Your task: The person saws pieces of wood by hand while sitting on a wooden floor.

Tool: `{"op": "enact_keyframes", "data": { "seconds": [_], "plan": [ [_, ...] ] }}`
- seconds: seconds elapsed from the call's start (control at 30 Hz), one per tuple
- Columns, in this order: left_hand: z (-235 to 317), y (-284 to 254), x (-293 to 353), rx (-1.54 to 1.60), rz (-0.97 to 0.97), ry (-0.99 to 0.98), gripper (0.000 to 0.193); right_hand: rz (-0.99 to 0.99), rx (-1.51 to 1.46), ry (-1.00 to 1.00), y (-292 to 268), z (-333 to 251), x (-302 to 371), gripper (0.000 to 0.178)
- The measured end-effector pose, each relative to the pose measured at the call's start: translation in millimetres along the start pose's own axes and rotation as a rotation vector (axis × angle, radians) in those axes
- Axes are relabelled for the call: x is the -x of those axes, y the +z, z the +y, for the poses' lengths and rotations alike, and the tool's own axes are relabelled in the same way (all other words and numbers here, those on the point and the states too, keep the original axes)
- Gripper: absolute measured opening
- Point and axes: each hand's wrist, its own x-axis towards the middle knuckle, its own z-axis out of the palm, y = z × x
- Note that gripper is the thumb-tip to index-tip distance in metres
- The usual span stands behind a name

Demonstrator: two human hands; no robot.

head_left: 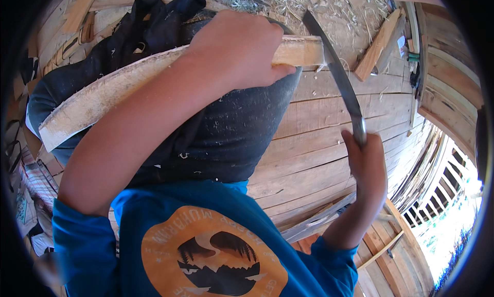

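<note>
A long pale strip, which looks like split bamboo (pixel 110 86), lies across my dark-trousered legs. My left hand (pixel 239 47) is closed over it close to its right end, palm down, and my forearm crosses above part of it. In my right hand (pixel 368 160) is the handle of a long knife (pixel 340 78), with a narrow dark blade and a shiny metal collar. The blade points up and away to the left, and its edge meets the strip's right end. My fingers hide most of the handle.
Curled shavings (pixel 339 19) litter the plank floor (pixel 329 117) beyond my knees. A wooden block (pixel 378 47) lies at the far right, near a plank wall (pixel 447 65). Thin strips (pixel 422 166) are stacked by a slatted railing (pixel 442 194). Dark cloth (pixel 134 34) rests over my legs.
</note>
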Motion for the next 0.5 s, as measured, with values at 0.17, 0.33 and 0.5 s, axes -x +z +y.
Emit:
{"op": "enact_keyframes", "data": {
  "seconds": [0.17, 0.33, 0.5],
  "plan": [
    [-3, -5, -4, 0.001, 0.043, 0.033, 0.055, 0.061, -0.044, -0.031, 24, -20, -56, 0.041],
    [-4, 0, -6, 0.017, -0.032, -0.039, 0.055, -0.092, 0.021, 0.088, -4, -3, -3, 0.042],
    [-2, -2, 0, 0.025, -0.015, 0.005, 0.054, -0.103, -0.035, 0.164, -3, 4, 4, 0.042]
  ]
}}
